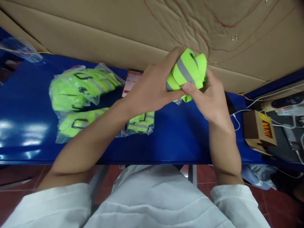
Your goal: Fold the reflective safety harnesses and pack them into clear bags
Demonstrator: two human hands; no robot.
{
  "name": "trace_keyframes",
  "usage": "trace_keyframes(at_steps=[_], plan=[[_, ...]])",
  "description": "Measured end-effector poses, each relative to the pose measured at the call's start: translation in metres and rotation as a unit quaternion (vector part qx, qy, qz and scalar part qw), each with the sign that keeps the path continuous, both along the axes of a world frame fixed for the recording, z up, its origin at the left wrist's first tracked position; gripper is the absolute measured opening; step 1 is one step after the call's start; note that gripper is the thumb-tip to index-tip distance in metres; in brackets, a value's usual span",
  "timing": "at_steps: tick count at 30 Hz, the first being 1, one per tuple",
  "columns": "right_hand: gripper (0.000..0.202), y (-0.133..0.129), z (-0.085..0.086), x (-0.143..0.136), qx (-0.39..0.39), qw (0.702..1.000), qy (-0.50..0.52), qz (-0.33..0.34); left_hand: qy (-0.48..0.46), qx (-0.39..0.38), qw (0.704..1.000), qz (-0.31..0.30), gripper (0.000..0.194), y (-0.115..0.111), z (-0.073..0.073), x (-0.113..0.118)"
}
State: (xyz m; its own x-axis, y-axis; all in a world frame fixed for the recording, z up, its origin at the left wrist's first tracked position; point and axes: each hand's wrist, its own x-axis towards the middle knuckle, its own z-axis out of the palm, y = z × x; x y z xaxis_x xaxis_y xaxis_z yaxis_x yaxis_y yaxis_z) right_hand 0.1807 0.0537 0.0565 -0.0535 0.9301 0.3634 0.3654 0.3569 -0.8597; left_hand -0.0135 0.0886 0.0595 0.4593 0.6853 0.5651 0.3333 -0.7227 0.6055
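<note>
Both hands grip a rolled-up neon yellow reflective vest (187,71) with grey bands, held above the blue table. My left hand (154,82) wraps it from the left, thumb along its lower side. From the right, my right hand (211,98) closes on it, its thumb pressed on the front near the left thumb. Several similar vests in clear plastic bags (83,87) lie to the left. Another bagged vest (142,122) rests below my left wrist, partly covered by the forearm.
A phone (131,83) with a lit screen lies behind my left forearm. Brown cardboard (106,41) lines the back of the blue table (180,136). At right stand a small cardboard box (258,131) and white cables (235,118). A clear plastic cup (29,53) lies far left.
</note>
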Motion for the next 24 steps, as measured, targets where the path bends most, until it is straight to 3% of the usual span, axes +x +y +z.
trace_keyframes(at_steps=[4, 7, 10, 13, 17, 21, 24], plan=[[0.05, 0.004, -0.01, -0.007, -0.027, 0.998, 0.055, 0.025, 0.03, 0.035, 0.998, 0.046, 0.062, -0.004, -0.004, 0.007], [0.061, -0.001, -0.01, -0.012, -0.044, 0.993, 0.101, 0.052, 0.095, 0.063, 0.987, 0.114, 0.071, -0.016, -0.005, 0.016], [0.08, -0.01, -0.001, -0.013, -0.058, 0.994, 0.077, 0.053, 0.16, 0.08, 0.969, 0.173, 0.061, -0.031, -0.001, 0.024], [0.09, -0.018, 0.008, -0.012, -0.028, 0.997, 0.036, 0.061, 0.128, 0.105, 0.972, 0.166, 0.046, -0.038, 0.003, 0.025], [0.073, -0.023, 0.012, -0.016, 0.031, 0.999, 0.013, 0.004, 0.017, 0.111, 0.986, 0.126, 0.044, -0.034, -0.002, 0.019], [0.059, -0.025, 0.007, -0.028, 0.023, 0.996, 0.057, -0.062, 0.01, 0.056, 0.991, 0.121, 0.047, -0.028, -0.005, 0.014], [0.057, -0.024, 0.002, -0.034, 0.038, 0.99, 0.103, -0.083, -0.017, 0.089, 0.99, 0.108, 0.041, -0.025, -0.004, 0.012]])
